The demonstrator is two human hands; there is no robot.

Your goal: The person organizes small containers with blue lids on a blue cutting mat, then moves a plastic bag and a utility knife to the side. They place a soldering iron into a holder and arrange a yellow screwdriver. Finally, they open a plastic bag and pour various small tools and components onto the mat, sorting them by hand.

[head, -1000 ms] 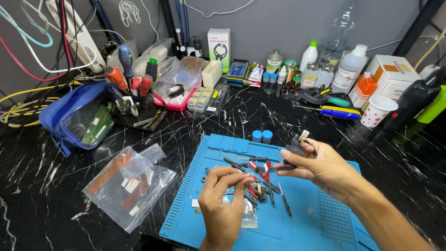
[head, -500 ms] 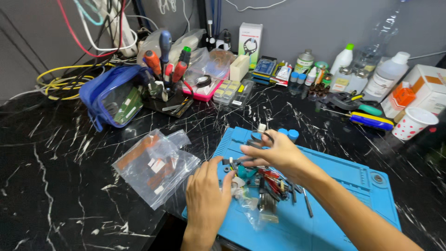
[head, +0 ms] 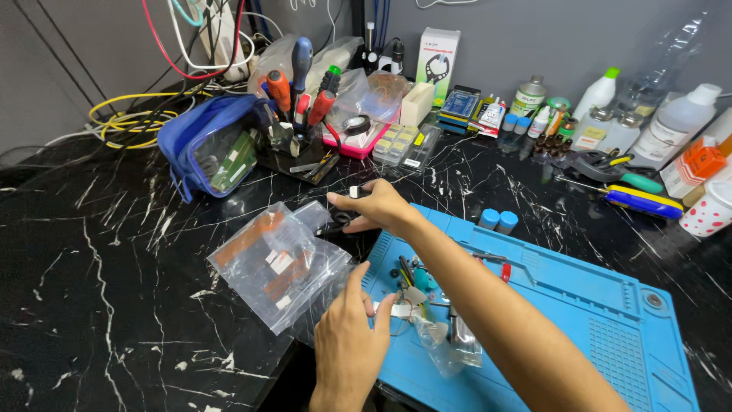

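— Black marble-patterned worktop (head: 99, 305), grey wall behind, cables hanging in the corner. What sits on it?

— Near the front right lies a blue work mat (head: 610, 305). Just left of it lies a clear zip bag (head: 278, 263) with orange strips and white labels inside.

— And the hands?

— The right hand (head: 374, 207) reaches across the mat's upper left corner, fingers pinched on a small white piece (head: 354, 192) held above the worktop; a dark tool (head: 333, 226) shows below the palm, though I cannot tell whether the hand grips it. The left hand (head: 349, 336) rests at the mat's left edge, fingers loosely spread and touching the edge of the zip bag.

— Anything beside that hand?

— A heap of small parts and wires (head: 415, 294) on the mat, just to its right.

— Farther back?

— A blue pouch (head: 210, 149), a stand of screwdrivers (head: 301, 84), bottles (head: 671, 126) along the wall, two small blue caps (head: 497, 220) near the mat's top edge.
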